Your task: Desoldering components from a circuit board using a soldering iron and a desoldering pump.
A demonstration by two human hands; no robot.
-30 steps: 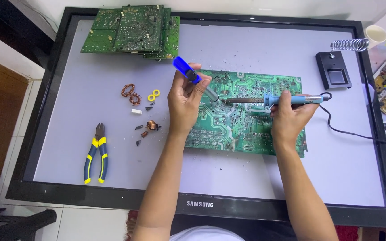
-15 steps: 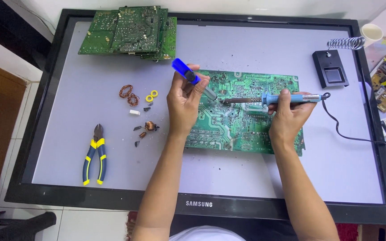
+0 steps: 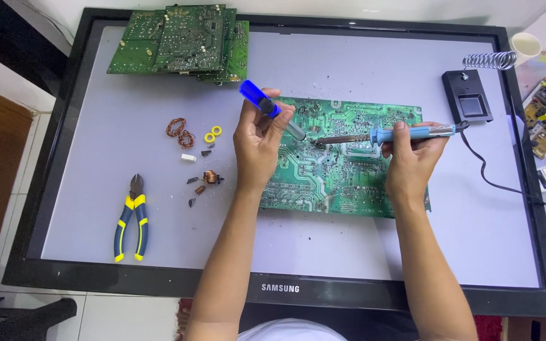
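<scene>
Flat on the floor lies a big black-framed screen (image 3: 285,82), and we use its pale face as our table. Floor tiles show at the near edge, and a brown wooden thing sits at the far left.

We hold a blue suction pump (image 3: 272,115) in our left hand (image 3: 257,148), fingers wrapped around it, its tip pointing down at the green circuit board (image 3: 342,183). Our right hand (image 3: 412,161) grips the blue soldering iron (image 3: 387,134), and its metal tip touches the board just beside the pump's tip. The board lies in the middle of the screen, under both hands.

Compared with half a second ago, almost nothing has moved. Both hands sit in the same spot on the board, and the tools point the same way.

Now we count. One pile of green boards (image 3: 181,41) is at the far left. Two copper wire coils (image 3: 181,131) and two yellow rings (image 3: 213,134) lie left of our left hand. One small copper coil part (image 3: 210,179) lies nearer. One pair of cutters (image 3: 131,218) with blue and yellow handles is near the left. One black iron stand (image 3: 469,101) with a spring is at the far right. One white cup (image 3: 526,45) stands beyond it.
</scene>
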